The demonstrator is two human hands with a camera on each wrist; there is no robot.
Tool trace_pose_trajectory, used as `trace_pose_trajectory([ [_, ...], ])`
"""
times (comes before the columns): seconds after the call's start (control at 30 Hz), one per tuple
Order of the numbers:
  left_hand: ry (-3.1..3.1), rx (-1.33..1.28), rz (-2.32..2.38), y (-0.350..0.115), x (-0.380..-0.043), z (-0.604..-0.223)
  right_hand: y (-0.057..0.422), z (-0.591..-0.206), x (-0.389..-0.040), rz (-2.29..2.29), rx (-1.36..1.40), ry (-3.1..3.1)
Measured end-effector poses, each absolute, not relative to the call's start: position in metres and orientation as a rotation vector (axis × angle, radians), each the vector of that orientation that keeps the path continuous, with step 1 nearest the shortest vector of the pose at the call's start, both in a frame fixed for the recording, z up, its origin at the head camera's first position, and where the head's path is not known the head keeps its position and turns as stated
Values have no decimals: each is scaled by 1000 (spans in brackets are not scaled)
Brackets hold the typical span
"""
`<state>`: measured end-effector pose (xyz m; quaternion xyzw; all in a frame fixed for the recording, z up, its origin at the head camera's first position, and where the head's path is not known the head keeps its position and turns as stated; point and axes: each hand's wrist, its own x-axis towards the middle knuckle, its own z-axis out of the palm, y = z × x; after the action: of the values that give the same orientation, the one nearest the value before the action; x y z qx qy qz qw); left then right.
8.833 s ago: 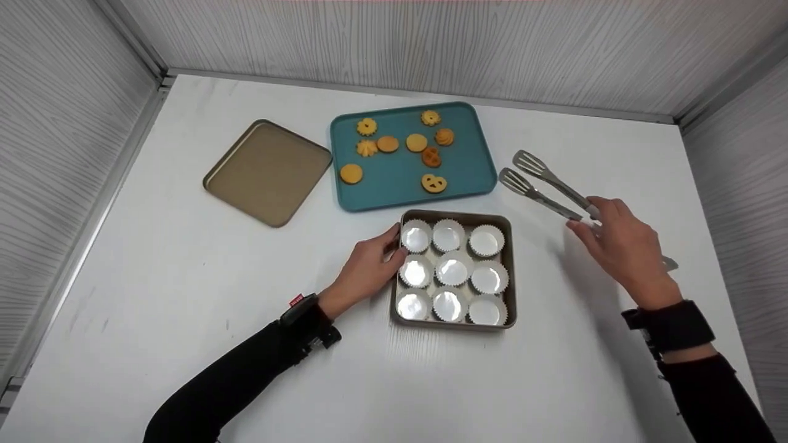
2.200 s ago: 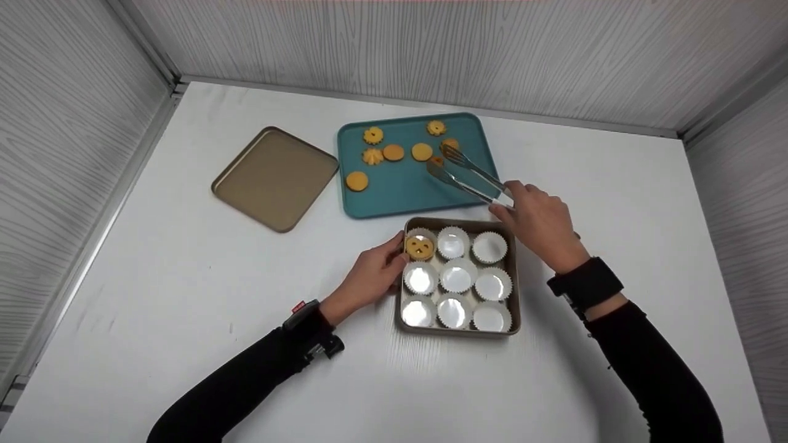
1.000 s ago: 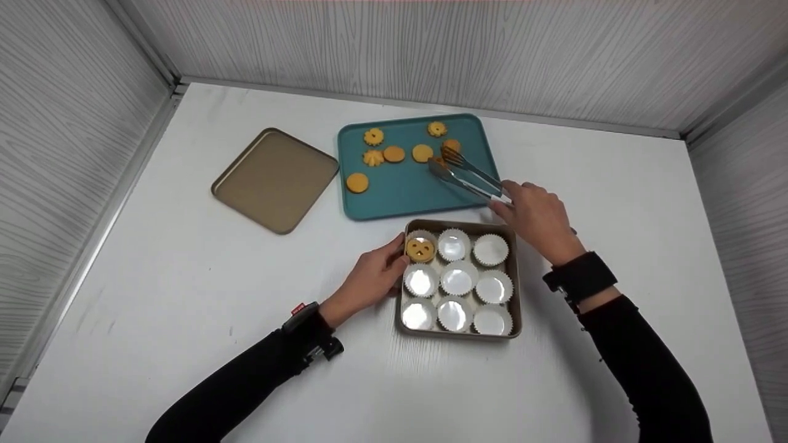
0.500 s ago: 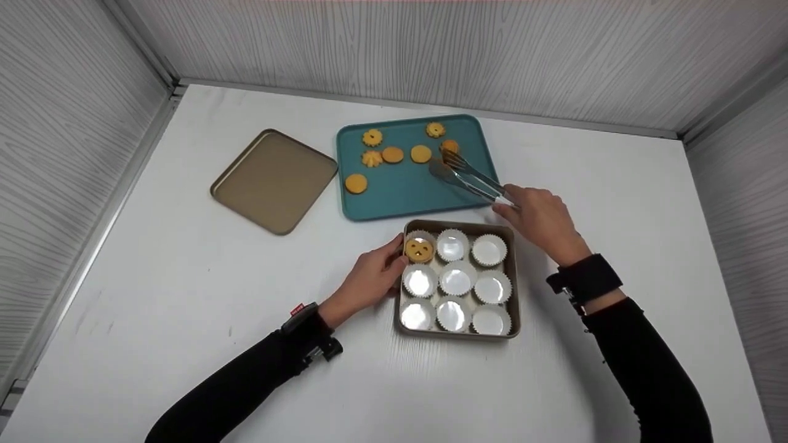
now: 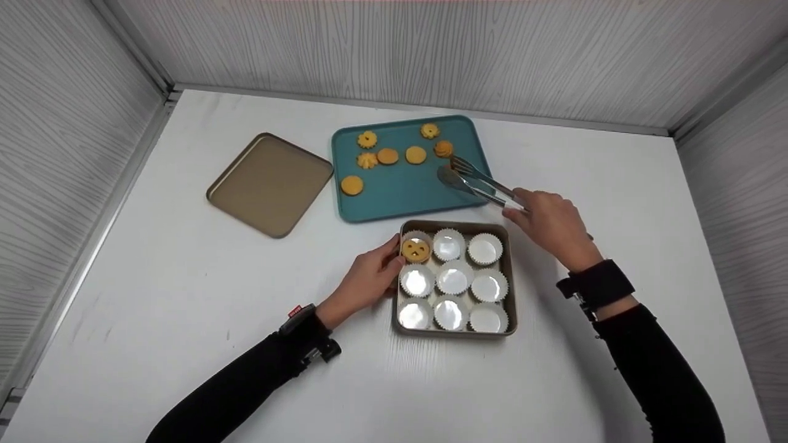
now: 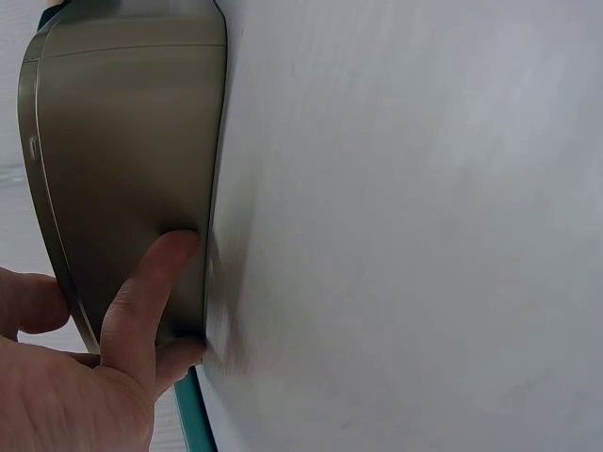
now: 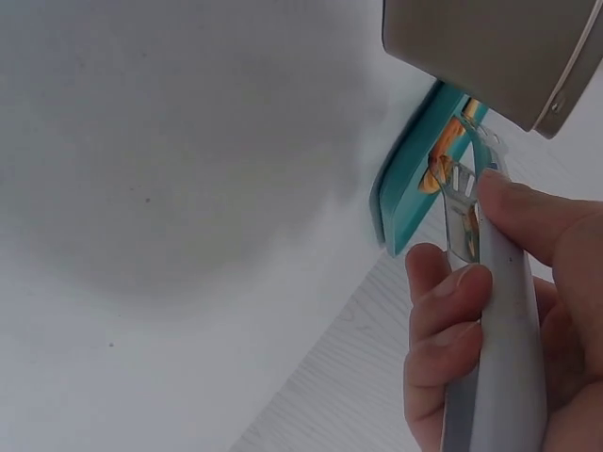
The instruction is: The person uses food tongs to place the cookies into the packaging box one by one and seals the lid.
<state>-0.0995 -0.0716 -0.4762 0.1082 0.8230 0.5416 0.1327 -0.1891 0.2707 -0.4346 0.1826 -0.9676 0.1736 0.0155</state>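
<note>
Gripping tongs, right hand flanks cookie tray; left hand pinches tin of cups.

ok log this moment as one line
left hand: holds tin | right hand: grips tongs, tips over teal tray | tin: pretzel cookie in far-left cup, other eight empty

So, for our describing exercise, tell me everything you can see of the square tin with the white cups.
The tin is square with rounded corners, its smooth, brownish-gold walls looking like metal with a slight sheen. It stands open and level on the white table, just in front of the teal tray. Inside are nine white pleated cups, three by three; the far left one holds a pretzel-shaped biscuit. The left hand grips its left side.
</note>
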Motion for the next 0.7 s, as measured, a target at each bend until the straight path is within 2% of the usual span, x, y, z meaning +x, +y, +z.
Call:
trace_pose_trajectory([
  [0.43, 2365, 294, 1614, -69, -101, -475, 273, -432, -193, 539, 520, -3028],
  [0.7, 2421, 323, 1554, -70, -101, -477, 272, -440, -192, 540, 581, -2977],
])
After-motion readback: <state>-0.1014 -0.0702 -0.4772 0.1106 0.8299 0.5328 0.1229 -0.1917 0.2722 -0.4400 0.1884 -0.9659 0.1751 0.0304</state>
